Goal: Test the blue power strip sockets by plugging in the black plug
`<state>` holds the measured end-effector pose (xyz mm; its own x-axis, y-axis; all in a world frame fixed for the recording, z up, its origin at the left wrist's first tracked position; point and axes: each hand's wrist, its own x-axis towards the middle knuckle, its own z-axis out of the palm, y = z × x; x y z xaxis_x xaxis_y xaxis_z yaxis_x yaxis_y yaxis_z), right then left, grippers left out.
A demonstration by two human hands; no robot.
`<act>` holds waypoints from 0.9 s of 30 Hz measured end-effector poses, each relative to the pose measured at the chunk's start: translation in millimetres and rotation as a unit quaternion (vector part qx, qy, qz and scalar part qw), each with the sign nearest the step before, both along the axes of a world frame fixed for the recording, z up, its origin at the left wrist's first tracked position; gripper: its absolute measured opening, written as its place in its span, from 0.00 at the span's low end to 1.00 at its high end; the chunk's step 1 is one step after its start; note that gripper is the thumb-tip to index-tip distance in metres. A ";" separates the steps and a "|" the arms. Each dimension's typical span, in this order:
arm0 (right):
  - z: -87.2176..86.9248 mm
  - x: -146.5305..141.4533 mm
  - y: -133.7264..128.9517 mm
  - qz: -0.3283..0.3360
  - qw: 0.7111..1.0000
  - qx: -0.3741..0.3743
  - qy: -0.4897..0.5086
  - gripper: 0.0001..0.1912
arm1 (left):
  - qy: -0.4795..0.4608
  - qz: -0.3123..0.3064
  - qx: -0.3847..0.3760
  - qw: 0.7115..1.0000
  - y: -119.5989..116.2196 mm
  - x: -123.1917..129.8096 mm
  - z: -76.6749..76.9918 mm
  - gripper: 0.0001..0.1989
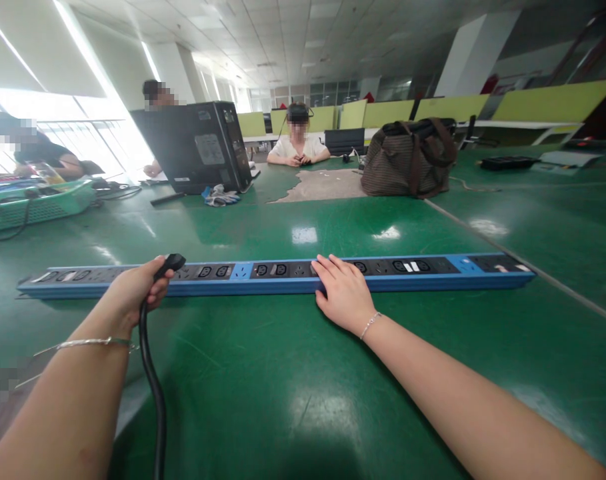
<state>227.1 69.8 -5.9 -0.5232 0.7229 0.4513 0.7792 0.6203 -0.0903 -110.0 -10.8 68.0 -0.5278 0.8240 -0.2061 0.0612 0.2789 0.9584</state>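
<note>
A long blue power strip (277, 287) with black and blue sockets lies across the green table. My left hand (140, 287) is closed around a black plug (173, 262), held just above the strip's left part. From that plug a thick black cable (155, 387) hangs down toward the bottom edge of the view. My right hand (343, 293) rests on the strip right of its middle, fingers laid over the top and thumb at the near side.
Behind the strip on the green table (303, 360) stand a black computer case (207, 150), gloves (220, 195) and a brown bag (407, 160). A green basket (37, 210) is at the left. Several people sit beyond.
</note>
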 end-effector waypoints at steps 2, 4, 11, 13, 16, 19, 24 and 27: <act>0.0 -0.1 -0.1 0.000 1.000 0.000 0.000 0.27 | -0.015 0.027 -0.036 0.999 0.5 2.1 -0.6 0.14; 0.0 -0.1 -0.2 0.001 1.000 -0.001 0.000 0.27 | -0.026 0.039 -0.048 0.998 0.8 3.1 -0.5 0.14; -0.1 0.1 0.3 -0.001 1.000 -0.001 -0.001 0.28 | -0.033 0.046 -0.045 0.997 1.0 1.4 -2.9 0.14; -0.1 0.1 0.6 0.000 1.000 -0.001 -0.001 0.28 | -0.034 0.042 -0.048 0.997 1.0 1.3 -3.5 0.14; -0.3 0.2 0.7 0.000 1.000 -0.004 -0.002 0.28 | -0.028 0.042 -0.058 0.997 1.1 0.9 -4.0 0.15; -0.4 0.3 0.6 0.000 1.000 -0.001 -0.001 0.28 | -0.017 0.037 -0.055 0.998 1.8 -0.3 -4.9 0.15; -0.1 -0.1 0.2 0.001 1.000 0.001 -0.001 0.28 | 0.027 0.032 -0.085 0.995 3.9 -1.3 -6.8 0.15; 0.2 -0.6 -0.3 0.001 1.000 0.002 -0.001 0.28 | 0.032 0.024 -0.102 0.994 4.1 -3.1 -7.6 0.16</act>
<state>226.5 69.6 -5.7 -0.5258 0.7198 0.4532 0.7781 0.6223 -0.0855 -113.2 -6.6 60.3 -0.5828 0.7424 -0.3305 0.1018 0.4702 0.8767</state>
